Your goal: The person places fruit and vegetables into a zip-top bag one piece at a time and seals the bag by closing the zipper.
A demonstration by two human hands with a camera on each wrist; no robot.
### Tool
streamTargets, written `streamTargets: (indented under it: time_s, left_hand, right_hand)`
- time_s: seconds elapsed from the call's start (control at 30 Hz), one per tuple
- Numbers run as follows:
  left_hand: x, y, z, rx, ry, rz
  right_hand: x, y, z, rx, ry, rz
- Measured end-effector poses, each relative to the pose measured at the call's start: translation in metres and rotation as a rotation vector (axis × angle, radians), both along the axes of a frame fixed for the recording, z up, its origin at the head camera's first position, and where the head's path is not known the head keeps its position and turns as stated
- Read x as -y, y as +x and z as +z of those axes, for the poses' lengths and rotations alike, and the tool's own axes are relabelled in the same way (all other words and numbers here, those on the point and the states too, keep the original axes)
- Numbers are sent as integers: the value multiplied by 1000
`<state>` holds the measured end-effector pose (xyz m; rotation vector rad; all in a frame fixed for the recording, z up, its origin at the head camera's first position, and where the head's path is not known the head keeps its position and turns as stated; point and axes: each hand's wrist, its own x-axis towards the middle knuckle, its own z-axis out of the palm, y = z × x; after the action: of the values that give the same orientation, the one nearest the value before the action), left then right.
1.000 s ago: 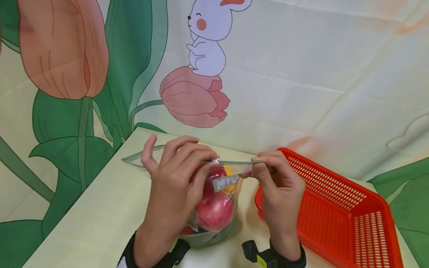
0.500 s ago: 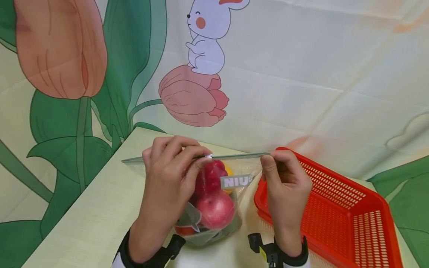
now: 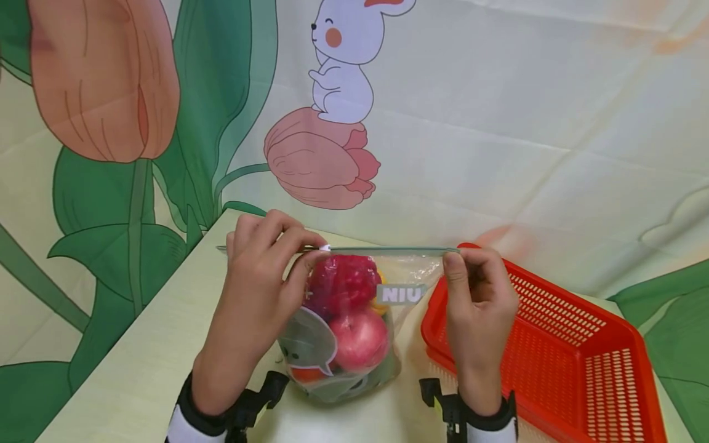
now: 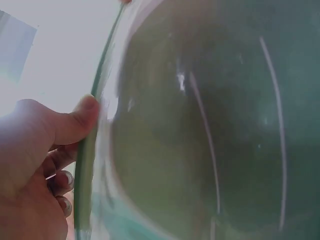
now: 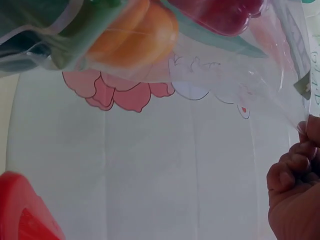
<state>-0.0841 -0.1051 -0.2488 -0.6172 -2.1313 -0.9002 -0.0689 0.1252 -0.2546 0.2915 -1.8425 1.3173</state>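
Note:
A clear zip bag (image 3: 357, 389) with a grey printed pattern stands on the table, its top edge stretched level between both hands. Inside show a round pink-red fruit (image 3: 362, 338), a dark red lobed piece like a bell pepper (image 3: 346, 280) and a yellow-orange lobed piece (image 5: 150, 37). My left hand (image 3: 260, 283) pinches the white slider (image 3: 325, 248) on the green zip strip (image 3: 388, 251), left of the middle. At the strip's right end, my right hand (image 3: 480, 307) pinches the bag's corner between thumb and forefinger. The strip's left part is mostly behind the left hand.
A red perforated plastic basket (image 3: 631, 344) stands to the right, close beside the right hand. The pale table (image 3: 160, 351) meets a printed cloth backdrop (image 3: 498, 135) with tulips and a rabbit.
The left hand and the slider have moved left along the strip. The right hand has shifted right with the bag's corner, and the top edge is now straighter and tighter.

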Motion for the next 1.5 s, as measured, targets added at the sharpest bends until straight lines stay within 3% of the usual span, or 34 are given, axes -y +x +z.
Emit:
streamTargets:
  time_s: [0.3, 0.53, 0.77, 0.97, 1.27, 1.5]
  left_hand:
    - [10, -4, -1, -26, 14, -21]
    - [19, -6, -2, -16, 31, 44]
    - [26, -7, -3, 2, 86, 106]
    - [33, -7, -3, 25, 136, 127]
    - [39, -8, -5, 138, 220, 120]
    - [44, -7, -6, 337, 325, 108]
  right_hand:
    - [-7, -3, -5, 9, 2, -18]
    - [-11, -7, -5, 4, -22, 0]
    - [-18, -7, -5, 27, -31, -37]
    - [-25, -11, -8, 36, -50, -45]
    - [-32, -11, -9, 74, -18, -117]
    - [-37, -18, -20, 121, -57, -57]
